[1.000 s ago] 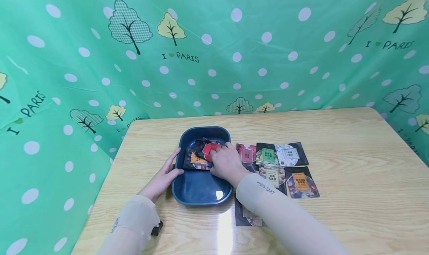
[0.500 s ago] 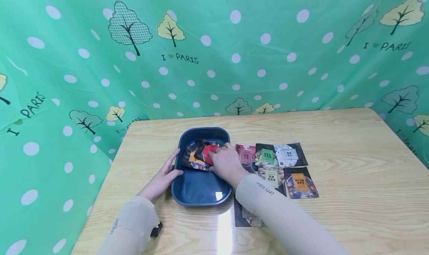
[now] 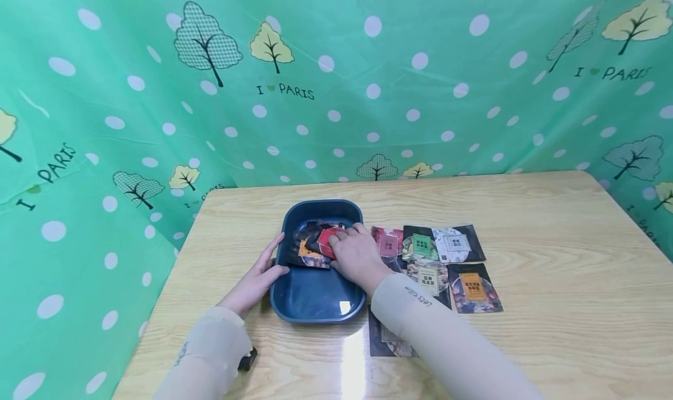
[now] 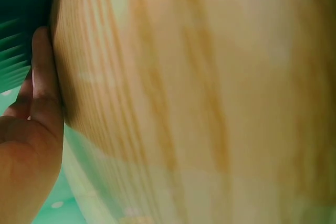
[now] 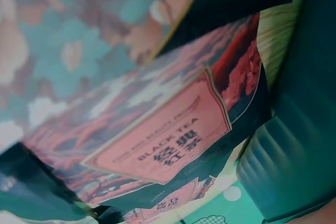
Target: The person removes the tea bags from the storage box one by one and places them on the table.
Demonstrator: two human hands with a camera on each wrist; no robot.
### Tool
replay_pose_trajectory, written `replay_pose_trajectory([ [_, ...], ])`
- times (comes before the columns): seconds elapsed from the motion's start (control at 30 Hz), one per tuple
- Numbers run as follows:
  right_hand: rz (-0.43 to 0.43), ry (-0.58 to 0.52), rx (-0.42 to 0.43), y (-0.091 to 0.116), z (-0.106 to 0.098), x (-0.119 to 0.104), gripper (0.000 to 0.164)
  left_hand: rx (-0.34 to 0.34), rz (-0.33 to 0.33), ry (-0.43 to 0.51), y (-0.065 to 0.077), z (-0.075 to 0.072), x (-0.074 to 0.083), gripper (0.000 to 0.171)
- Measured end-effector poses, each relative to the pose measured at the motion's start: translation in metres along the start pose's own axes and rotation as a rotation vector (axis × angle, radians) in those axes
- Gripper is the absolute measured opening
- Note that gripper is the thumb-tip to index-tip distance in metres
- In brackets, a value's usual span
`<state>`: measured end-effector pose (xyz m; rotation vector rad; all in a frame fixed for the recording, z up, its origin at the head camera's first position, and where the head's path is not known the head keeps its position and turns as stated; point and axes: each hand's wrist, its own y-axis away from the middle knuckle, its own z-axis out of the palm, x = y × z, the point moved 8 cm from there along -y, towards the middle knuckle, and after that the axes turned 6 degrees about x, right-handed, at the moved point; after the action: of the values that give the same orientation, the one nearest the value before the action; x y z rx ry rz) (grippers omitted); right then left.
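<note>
A dark blue plastic bin (image 3: 315, 301) stands on the table with several tea packets inside, one with an orange label (image 3: 310, 253). My right hand (image 3: 357, 257) reaches over the bin's right rim, fingers bent over a red-labelled tea packet (image 3: 324, 240) that overlaps the orange one; its palm side is hidden. My left hand (image 3: 257, 277) rests against the bin's left wall, fingers straight along the outside and thumb at the rim. The left wrist view has those straight fingers (image 4: 44, 72) beside the wall. In the right wrist view, a packet marked BLACK TEA (image 5: 168, 145) lies outside the bin wall (image 5: 299, 129).
Right of the bin lie more packets: a green-labelled one (image 3: 420, 245), a white one (image 3: 453, 243), an orange-labelled one (image 3: 474, 287) and several partly under my right sleeve. A green dotted curtain (image 3: 336, 84) hangs behind the wooden table (image 3: 552, 260).
The packets in the bin shift and turn slightly under my right hand. The left hand keeps its place on the bin, and the head view sways a little.
</note>
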<state>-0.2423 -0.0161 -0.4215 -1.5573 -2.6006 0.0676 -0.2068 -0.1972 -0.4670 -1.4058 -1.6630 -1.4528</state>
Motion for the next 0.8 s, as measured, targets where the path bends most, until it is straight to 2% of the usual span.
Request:
replay_pose_trajectory([
  [0.17,-0.002,-0.027,0.011,0.0006,-0.0005,0.0003,0.045,-0.001,0.002,-0.001,-0.0004,0.0001,-0.0001,0.074],
  [0.53,-0.016,-0.082,0.047,0.0001,-0.0013,-0.0006,0.020,0.009,-0.011,-0.010,-0.0008,-0.0003,-0.0016,0.074],
  [0.67,-0.013,-0.065,0.061,0.0000,-0.0035,-0.0015,0.017,0.002,0.001,-0.007,-0.0001,-0.0002,0.0011,0.074],
  [0.8,0.000,-0.020,0.059,0.0010,-0.0064,-0.0024,0.021,-0.003,0.006,0.007,-0.0006,0.0004,0.0017,0.074],
])
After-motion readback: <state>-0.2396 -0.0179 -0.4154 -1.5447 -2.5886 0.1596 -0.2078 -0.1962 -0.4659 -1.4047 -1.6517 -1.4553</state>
